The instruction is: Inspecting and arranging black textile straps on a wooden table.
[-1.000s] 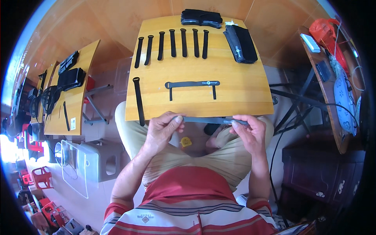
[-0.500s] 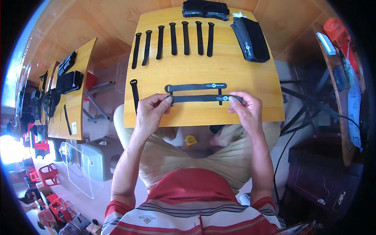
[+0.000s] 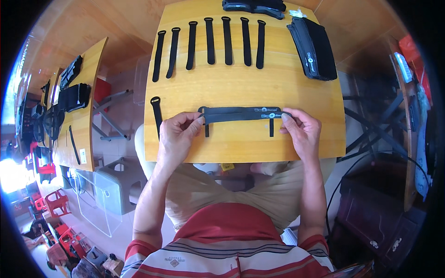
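Note:
A black hook-and-loop strap [image 3: 236, 118] with a printed label near its right end is stretched sideways between my hands. My left hand [image 3: 178, 139] pinches its left end between thumb and fingers, and the thumb and fingers of my right hand [image 3: 301, 132] close on the other end. Just behind it, partly covered, is a second black strap [image 3: 232, 110] with a loop at its left end. Two short black strips [image 3: 271, 128] show beneath the straps, pointing toward me. Left of my left hand lies another looped strap [image 3: 156, 111], its lower end hidden by the hand.
Several looped black straps [image 3: 210, 41] lie in a row across the far part of the wooden table [image 3: 250, 148]. Stacks of black straps [image 3: 320, 48] are at its far right and back edge. A side table [image 3: 85, 134] with black bundles stands at left; a cable [image 3: 343, 178] runs at right.
The held strap has moved away from me and now partly overlaps the strap behind it. More of the short strips shows on the near side. The whole view has shifted slightly.

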A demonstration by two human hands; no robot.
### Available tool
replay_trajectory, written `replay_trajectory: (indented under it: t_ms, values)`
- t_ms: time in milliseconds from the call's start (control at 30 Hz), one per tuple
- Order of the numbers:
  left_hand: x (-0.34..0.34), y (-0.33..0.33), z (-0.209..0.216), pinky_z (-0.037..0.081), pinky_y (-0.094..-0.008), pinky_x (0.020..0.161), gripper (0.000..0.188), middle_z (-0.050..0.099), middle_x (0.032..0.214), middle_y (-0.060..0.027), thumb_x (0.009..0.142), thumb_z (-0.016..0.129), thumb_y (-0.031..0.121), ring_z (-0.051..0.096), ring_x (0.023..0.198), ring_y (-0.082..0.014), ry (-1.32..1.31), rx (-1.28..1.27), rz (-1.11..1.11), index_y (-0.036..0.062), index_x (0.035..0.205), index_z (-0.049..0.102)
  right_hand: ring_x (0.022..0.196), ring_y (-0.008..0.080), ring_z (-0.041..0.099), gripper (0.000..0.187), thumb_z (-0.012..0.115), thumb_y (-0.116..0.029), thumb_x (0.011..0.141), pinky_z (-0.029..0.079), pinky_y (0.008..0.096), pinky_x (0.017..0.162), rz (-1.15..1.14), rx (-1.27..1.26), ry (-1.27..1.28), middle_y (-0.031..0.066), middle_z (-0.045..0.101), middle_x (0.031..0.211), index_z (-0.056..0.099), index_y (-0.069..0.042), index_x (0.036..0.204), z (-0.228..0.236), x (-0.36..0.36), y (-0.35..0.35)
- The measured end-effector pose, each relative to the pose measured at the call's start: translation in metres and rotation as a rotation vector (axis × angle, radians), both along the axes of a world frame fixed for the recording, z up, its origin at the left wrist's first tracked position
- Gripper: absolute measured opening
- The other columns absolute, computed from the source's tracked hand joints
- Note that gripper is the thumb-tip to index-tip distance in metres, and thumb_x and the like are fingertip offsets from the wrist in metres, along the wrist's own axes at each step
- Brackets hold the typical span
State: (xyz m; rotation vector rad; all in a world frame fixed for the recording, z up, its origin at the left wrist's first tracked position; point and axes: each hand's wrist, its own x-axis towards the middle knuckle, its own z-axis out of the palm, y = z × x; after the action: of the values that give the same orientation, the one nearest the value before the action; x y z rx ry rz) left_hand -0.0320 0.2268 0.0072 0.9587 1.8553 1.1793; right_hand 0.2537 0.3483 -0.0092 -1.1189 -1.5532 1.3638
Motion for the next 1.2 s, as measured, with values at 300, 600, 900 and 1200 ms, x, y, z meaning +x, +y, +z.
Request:
replay_trajectory:
  t_ms: [300, 600, 900, 1200]
  values:
    - [-0.005, 0.012, 0.0, 0.046, -0.022, 0.059, 0.018, 0.067, 0.07, -0.001, 0.096, 0.073, 0.011, 0.056, 0.062, -0.0045, 0.022, -0.063, 0.0, -0.0047, 0.103, 0.075, 0.07, 0.0063, 0.062, 0.018, 0.07, -0.008, 0.098, 0.06, 0.0248, 0.063, -0.046, -0.02, -0.051, 0.0033, 0.069, 0.083, 0.072, 0.005, 0.111, -0.006, -0.006, 0.005]
    - [-0.011, 0.017, -0.005, 0.047, -0.0218, 0.058, 0.016, 0.067, 0.071, -0.0008, 0.096, 0.072, 0.009, 0.058, 0.061, -0.0046, -0.024, -0.09, -0.008, -0.0051, 0.104, 0.075, 0.071, 0.0056, 0.062, 0.017, 0.072, -0.005, 0.096, 0.059, 0.0233, 0.061, -0.114, 0.044, -0.045, 0.0046, 0.069, 0.087, 0.071, 0.006, 0.11, -0.012, -0.01, 0.003]
    - [-0.015, 0.015, -0.007, 0.048, -0.0223, 0.059, 0.017, 0.07, 0.071, -0.0022, 0.094, 0.074, 0.01, 0.059, 0.062, -0.0039, -0.011, -0.108, 0.014, -0.0051, 0.101, 0.076, 0.065, 0.0062, 0.061, 0.014, 0.07, 0.0, 0.095, 0.053, 0.0215, 0.057, -0.133, 0.127, -0.14, 0.0061, 0.069, 0.087, 0.071, 0.008, 0.106, -0.009, -0.016, 0.001]
    - [-0.013, 0.014, -0.01, 0.05, -0.0228, 0.063, 0.017, 0.072, 0.073, -0.0036, 0.093, 0.074, 0.009, 0.061, 0.066, -0.0045, 0.01, -0.14, 0.022, -0.0049, 0.102, 0.076, 0.064, 0.0069, 0.061, 0.011, 0.069, 0.003, 0.094, 0.053, 0.0213, 0.056, -0.152, 0.165, -0.126, 0.0072, 0.069, 0.088, 0.071, 0.007, 0.104, -0.011, -0.017, -0.001]
